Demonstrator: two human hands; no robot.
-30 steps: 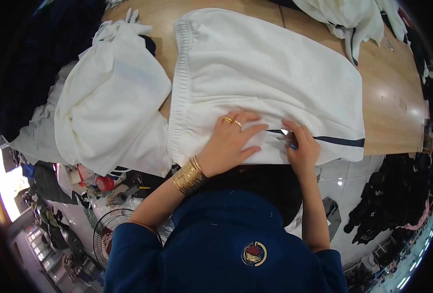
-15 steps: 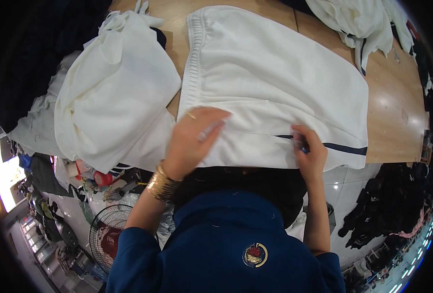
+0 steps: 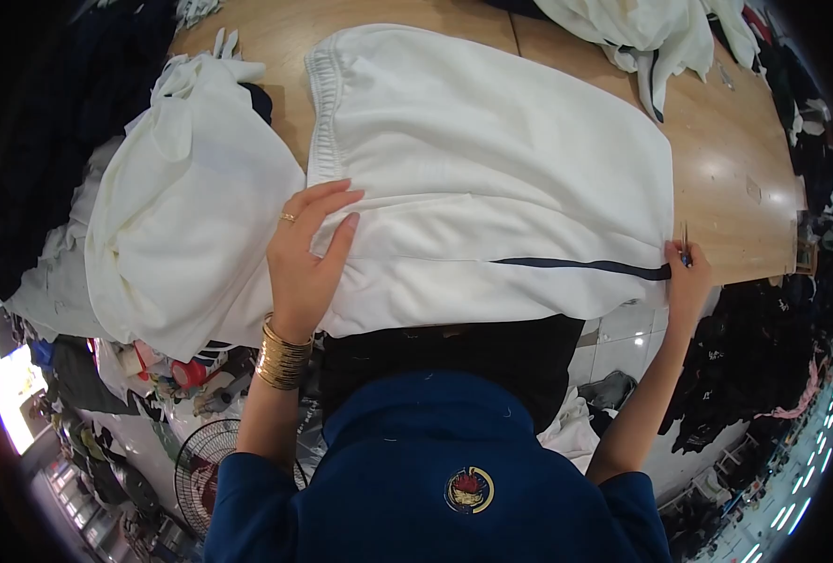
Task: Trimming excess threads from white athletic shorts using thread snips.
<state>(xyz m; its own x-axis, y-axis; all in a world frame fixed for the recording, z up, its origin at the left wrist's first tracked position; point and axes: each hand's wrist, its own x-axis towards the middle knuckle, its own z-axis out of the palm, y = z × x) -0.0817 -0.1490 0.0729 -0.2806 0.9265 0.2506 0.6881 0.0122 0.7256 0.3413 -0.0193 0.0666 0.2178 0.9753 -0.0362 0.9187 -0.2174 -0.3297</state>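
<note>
My right hand (image 3: 689,280) mostly hid a small object (image 3: 686,249), too little of it showing to tell its kind. My left hand (image 3: 305,258) covered part of the white garment (image 3: 501,141) near its waistband (image 3: 323,113). My left sleeve (image 3: 255,497) blocked some of the fan (image 3: 198,474); the lower edge cut off my shirt (image 3: 379,511).

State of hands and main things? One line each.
White elastic-waisted fabric garment: laid out, creased
White cloth heap, left: rumpled
Left hand: open, over garment
Right hand: closed, at garment's right end
Small metal tool: in right hand, mostly hidden
Round wire-caged fan: running unclear
</note>
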